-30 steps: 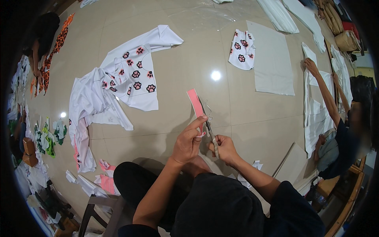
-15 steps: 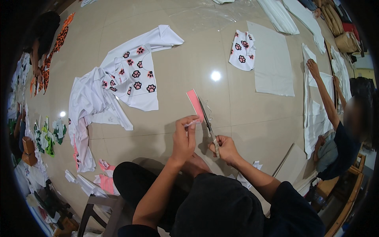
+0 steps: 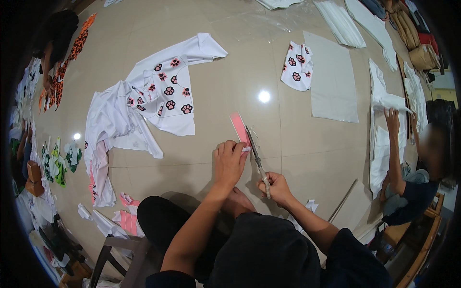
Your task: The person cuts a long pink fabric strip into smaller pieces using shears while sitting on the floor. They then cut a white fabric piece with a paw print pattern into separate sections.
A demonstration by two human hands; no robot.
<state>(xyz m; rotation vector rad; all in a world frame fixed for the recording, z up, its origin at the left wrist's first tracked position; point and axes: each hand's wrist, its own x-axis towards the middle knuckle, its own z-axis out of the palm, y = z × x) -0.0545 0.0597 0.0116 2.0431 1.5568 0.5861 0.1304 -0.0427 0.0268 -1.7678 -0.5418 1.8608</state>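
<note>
Between the fingers of my left hand [image 3: 230, 161] is the near end of a narrow pink fabric strip [image 3: 238, 126] with white edging. The strip points away from me over the floor. My right hand [image 3: 276, 187] is wrapped round the handles of a pair of scissors [image 3: 257, 156]. Its blades lie along the strip's right edge, nearly together. A thin white thread or sliver [image 3: 255, 137] shows just right of the blades. Ahead on the left lies a white garment with paw prints [image 3: 168, 96]; a smaller paw-print piece [image 3: 297, 67] lies ahead on the right.
A pale rectangular sheet [image 3: 334, 81] lies by the small piece. On the right a co-worker [image 3: 408, 187] handles white fabric [image 3: 379, 158]. Another person [image 3: 55, 43] at far left is by orange patterned cloth [image 3: 67, 62]. Pink and white scraps [image 3: 127, 221] and a plastic chair [image 3: 125, 259] are near my left side.
My left hand has shifted on the strip, its back now turned more toward the camera. The scissors stay beside the strip. The co-worker on the right has drawn a hand nearer, with the white fabric.
</note>
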